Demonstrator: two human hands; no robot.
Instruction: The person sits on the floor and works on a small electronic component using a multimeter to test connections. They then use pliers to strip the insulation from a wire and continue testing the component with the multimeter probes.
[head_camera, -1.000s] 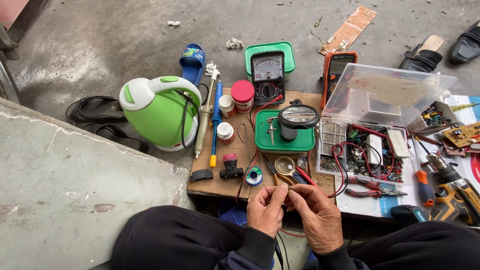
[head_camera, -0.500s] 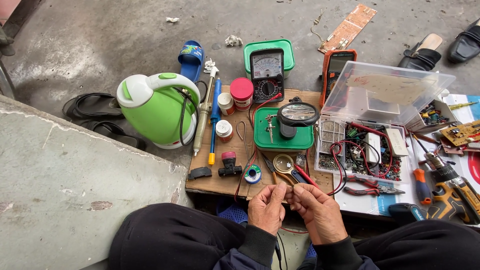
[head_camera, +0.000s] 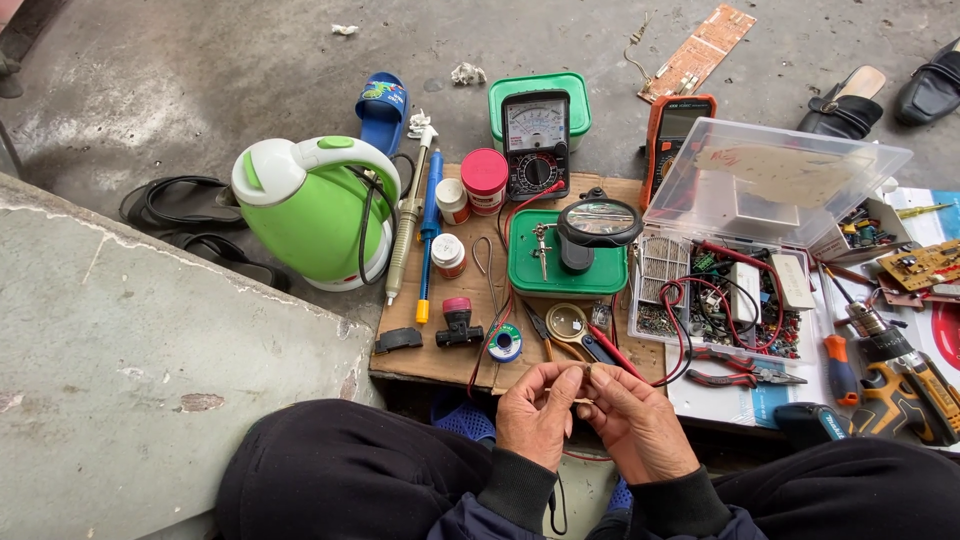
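My left hand (head_camera: 538, 412) and right hand (head_camera: 632, 420) are pressed together just over the near edge of the wooden board (head_camera: 420, 355). The fingertips pinch a tiny part (head_camera: 583, 372); I cannot tell what it is. Since a second ago my hands have hardly moved, though the view has slid a bit. So the fiddling goes on. The red wire (head_camera: 640, 365) and magnifying glass (head_camera: 567, 322) lie just beside them. The green kettle (head_camera: 312, 212) sits well apart.
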